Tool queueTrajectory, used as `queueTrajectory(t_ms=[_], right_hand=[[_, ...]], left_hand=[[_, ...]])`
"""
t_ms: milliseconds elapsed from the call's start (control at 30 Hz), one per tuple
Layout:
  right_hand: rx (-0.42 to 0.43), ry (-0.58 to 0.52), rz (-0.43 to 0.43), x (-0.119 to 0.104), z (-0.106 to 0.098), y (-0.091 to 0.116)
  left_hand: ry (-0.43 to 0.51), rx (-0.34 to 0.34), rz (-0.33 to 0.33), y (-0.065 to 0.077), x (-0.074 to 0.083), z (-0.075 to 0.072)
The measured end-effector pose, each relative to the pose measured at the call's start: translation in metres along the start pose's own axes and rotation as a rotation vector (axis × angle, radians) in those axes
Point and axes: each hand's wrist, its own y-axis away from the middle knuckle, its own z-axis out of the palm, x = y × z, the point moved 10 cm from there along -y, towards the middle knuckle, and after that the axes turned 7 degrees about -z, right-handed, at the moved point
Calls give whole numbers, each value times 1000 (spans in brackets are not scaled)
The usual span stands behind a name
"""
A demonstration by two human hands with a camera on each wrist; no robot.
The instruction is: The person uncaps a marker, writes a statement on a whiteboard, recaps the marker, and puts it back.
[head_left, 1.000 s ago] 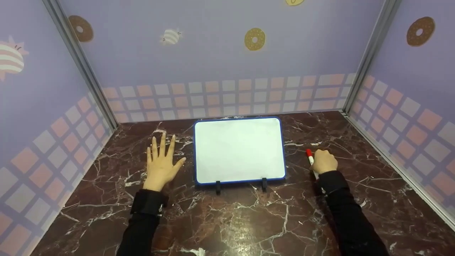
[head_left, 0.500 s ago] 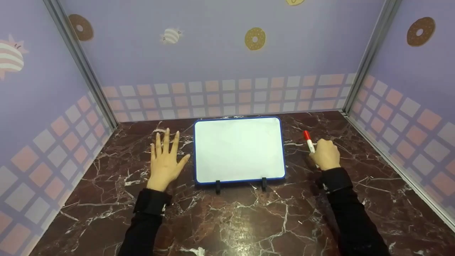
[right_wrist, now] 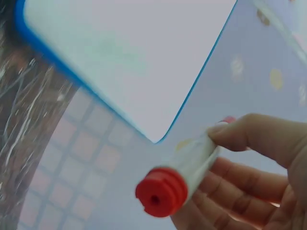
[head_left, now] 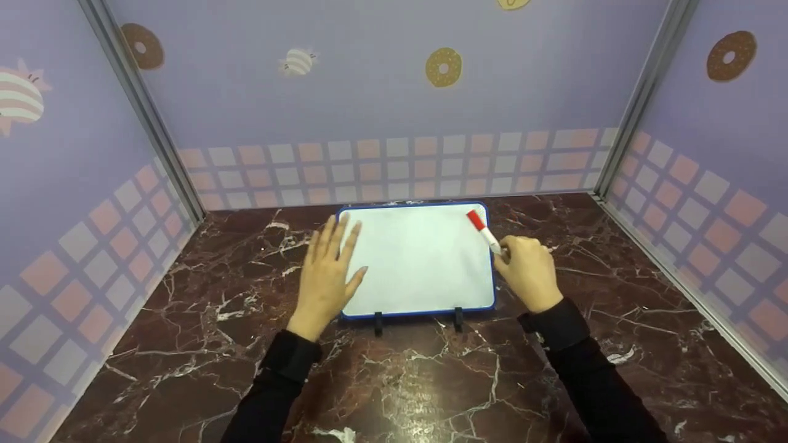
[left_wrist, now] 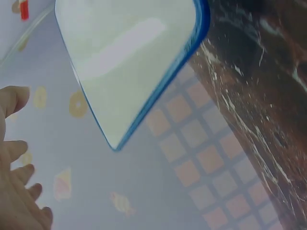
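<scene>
Right hand (head_left: 526,271) pinches a red-and-white marker (head_left: 490,239) between thumb and fingers, its red end slanting in front of the whiteboard (head_left: 418,264) near the upper right corner. Left hand (head_left: 323,277), fingers extended, is at the board's left edge; whether they touch I cannot tell. Black feet (head_left: 378,323) prop the board on a marbled bench (head_left: 418,381), before purple patterned walls (head_left: 369,104).

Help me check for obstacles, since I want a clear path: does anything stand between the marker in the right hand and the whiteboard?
Nothing visible stands between the marker in the right hand and the whiteboard. The left hand is at the board's opposite side, away from the marker.
</scene>
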Motion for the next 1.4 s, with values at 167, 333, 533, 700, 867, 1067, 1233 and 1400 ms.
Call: queueTrajectory(t_ms=[167,333,533,700,867,1067,1233,1400], right_hand=[[-14,7,-106,-40,13,10],[-102,-45,-229,-81,36,24],[-177,-102,-351,-114,50,38],[-185,-117,-368,-118,53,42],[-171,-96,-394,-118,53,42],[-133,-51,-421,-121,50,42],[-116,-28,-421,-121,49,41],[-88,-18,-420,-120,47,41]], left_hand=[[-9,61,177,8,35,-1],[23,66,291,17,55,-1],[98,136,398,25,73,-10],[106,195,469,30,82,-17],[85,196,495,32,84,-15],[58,215,501,33,86,-14],[67,212,496,33,86,-15],[62,198,481,32,86,-12]])
